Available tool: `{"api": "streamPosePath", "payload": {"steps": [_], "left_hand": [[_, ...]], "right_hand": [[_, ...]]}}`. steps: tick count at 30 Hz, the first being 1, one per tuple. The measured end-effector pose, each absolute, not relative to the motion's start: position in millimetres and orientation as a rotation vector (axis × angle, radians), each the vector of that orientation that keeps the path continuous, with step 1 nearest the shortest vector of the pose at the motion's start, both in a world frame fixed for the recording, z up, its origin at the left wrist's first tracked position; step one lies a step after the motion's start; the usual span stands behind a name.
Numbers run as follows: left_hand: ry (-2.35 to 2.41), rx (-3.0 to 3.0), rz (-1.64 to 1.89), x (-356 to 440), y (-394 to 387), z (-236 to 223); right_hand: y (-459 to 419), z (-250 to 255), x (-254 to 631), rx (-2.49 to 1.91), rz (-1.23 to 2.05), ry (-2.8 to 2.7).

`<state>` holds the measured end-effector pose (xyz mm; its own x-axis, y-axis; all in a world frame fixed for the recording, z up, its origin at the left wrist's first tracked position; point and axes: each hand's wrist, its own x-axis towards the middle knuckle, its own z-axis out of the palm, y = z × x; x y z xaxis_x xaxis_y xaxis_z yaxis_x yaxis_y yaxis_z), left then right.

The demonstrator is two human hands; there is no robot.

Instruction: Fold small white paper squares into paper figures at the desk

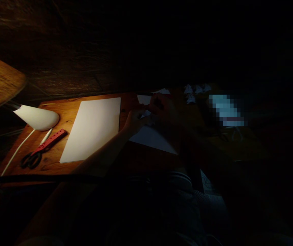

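My left hand (135,118) is closed around a small piece of folded white paper (146,113), its fingers meeting my right hand (161,105). The right hand is bent over the same piece, but deep shadow hides most of its fingers. Below them a white sheet (152,138) lies on the wooden table (136,157). Just beyond the hands there are more bits of white paper (163,91). To the left of my forearm is a larger white sheet or stack of paper (92,130), brightly lit.
A white lamp (39,118) with a cord stands at the left. Near its base lie scissors (32,159) with black handles and a red part. Several folded paper shapes (189,98) sit at the back right, beside a pixelated bright screen-like patch (225,109). Much of the right side is dark.
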<state>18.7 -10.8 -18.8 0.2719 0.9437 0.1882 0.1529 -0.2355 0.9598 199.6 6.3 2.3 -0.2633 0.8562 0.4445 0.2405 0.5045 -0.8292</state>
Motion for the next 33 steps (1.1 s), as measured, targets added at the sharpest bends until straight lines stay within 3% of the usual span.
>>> {"api": "streamPosePath", "payload": {"steps": [20, 33], "left_hand": [[1.061, 1.67, 1.136, 14.2, -5.6, -19.2], [1.02, 1.671, 1.179, 12.2, -8.1, -17.0]], "right_hand": [[12.3, -7.8, 202.8, -0.86, 1.127, -1.719], [9.2, -2.5, 201.0, -0.915, 1.146, -1.64]]}}
